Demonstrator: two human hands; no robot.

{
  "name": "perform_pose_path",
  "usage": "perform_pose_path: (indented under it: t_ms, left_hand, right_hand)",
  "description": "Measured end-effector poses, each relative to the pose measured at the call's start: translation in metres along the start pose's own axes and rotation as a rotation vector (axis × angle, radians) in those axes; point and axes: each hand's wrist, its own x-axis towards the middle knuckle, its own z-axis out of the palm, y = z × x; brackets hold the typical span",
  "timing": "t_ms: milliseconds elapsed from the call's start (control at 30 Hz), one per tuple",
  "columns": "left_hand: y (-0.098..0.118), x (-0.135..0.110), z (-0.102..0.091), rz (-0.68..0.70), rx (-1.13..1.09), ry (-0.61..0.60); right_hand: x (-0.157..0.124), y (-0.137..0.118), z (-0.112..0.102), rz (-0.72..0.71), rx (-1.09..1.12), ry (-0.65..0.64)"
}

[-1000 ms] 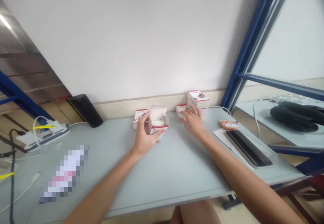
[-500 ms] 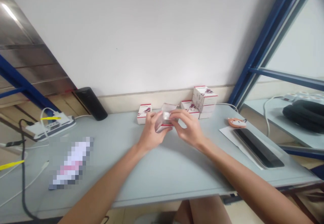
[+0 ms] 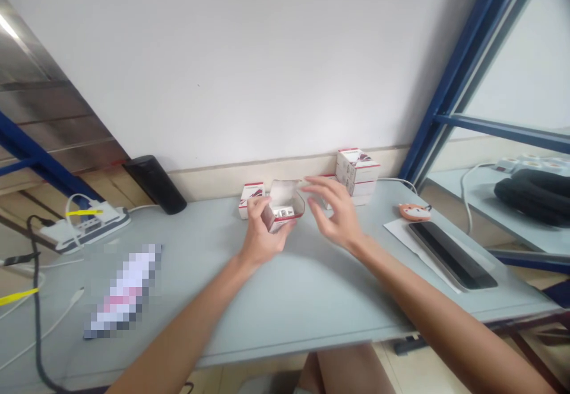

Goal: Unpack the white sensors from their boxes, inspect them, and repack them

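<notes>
Left hand [image 3: 262, 233]: fingers [image 3: 255, 204] curled around an open white-and-red carton [image 3: 282, 213], held over the pale grey table [image 3: 307, 299]. Right hand [image 3: 336, 218]: fingers [image 3: 320, 185] spread, empty, just beside the carton. Nearby: stacked cartons [image 3: 357, 171], single small carton [image 3: 250, 199].

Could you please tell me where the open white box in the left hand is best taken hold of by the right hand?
Take the open box by its lower right wall, coming from the right with the right hand. The left hand covers its near left side and the lid stands open at the back, so that wall is probably the free, firm part.
</notes>
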Motion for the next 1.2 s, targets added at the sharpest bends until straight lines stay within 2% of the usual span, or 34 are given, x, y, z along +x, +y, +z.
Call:
perform_pose_path:
  t_ms: [67,133,233,300,367,467,533,600,667,767,833,967,1067,1200]
  left_hand:
    - [0.0,0.001,0.0,0.021,0.0,0.026]
    - [0.001,0.002,0.0,0.052,0.003,0.032]
    - [0.004,0.003,-0.001,0.075,0.002,0.041]
    - [0.006,0.003,-0.001,0.079,-0.009,0.044]
    - [0.007,0.004,0.0,0.085,-0.031,0.037]
    - [0.007,0.004,0.0,0.095,-0.03,0.037]
    - [0.008,0.005,0.0,0.096,0.013,0.043]
    - [0.01,0.006,-0.001,0.099,0.069,0.043]
    - [0.011,0.006,-0.002,0.108,0.116,0.038]
    - [0.012,0.005,-0.003,0.125,0.151,0.021]
    - [0.011,0.003,-0.002,0.108,0.161,0.017]
    - [0.011,0.0,-0.001,0.075,0.161,0.024]
    - [0.012,0.0,0.0,0.129,0.127,0.033]
    - [0.01,0.002,0.002,0.165,0.083,0.06]
  right_hand:
    - [0.0,0.023,0.004,0.133,-0.158,0.036]
    - [-0.003,0.046,0.009,0.272,-0.339,-0.054]
    - [-0.01,0.07,0.018,0.486,-0.462,-0.223]
    - [-0.015,0.08,0.021,0.547,-0.476,-0.262]
    - [-0.015,0.086,0.019,0.545,-0.464,-0.25]
    - [-0.01,0.086,0.013,0.511,-0.377,-0.174]
    - [-0.004,0.075,0.008,0.442,-0.25,-0.064]
    - [-0.001,0.056,0.007,0.301,-0.11,0.065]
    - [-0.001,0.034,0.007,0.114,-0.02,0.131]
    - [-0.006,0.011,0.011,-0.117,0.027,0.032]
    - [-0.009,0.006,0.013,-0.201,0.011,-0.057]
    - [-0.011,0.009,0.014,-0.249,-0.089,-0.114]
    - [-0.011,0.009,0.015,-0.261,-0.148,-0.157]
    - [-0.01,0.003,0.015,-0.311,-0.179,-0.132]
